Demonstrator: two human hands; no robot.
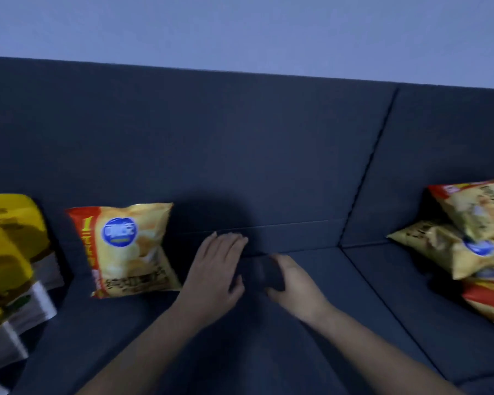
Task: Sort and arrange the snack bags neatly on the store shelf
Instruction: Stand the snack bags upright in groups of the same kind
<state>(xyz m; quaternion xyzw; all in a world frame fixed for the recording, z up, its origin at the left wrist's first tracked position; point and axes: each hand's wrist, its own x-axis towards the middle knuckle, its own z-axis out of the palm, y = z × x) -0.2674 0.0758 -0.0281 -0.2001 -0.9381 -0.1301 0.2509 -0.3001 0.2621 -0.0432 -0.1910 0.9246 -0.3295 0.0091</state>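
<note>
A yellow-and-red snack bag (126, 249) with a round blue logo leans upright against the dark blue back panel (240, 143), left of centre. My left hand (214, 272) lies just right of it, fingers straight, flat on the dark blue shelf surface (268, 352), apart from the bag. My right hand (294, 283) is beside the left, thumb and fingers curled round a small dark object (264, 273) that is blurred and hard to make out. At the right edge, similar yellow bags (465, 243) lie stacked in a loose pile.
Larger bright yellow bags (9, 252) with white lower parts stand crowded at the far left edge. A seam (368, 155) divides the back panel and surface into a wide middle section and a right section. A pale wall (240, 29) rises behind.
</note>
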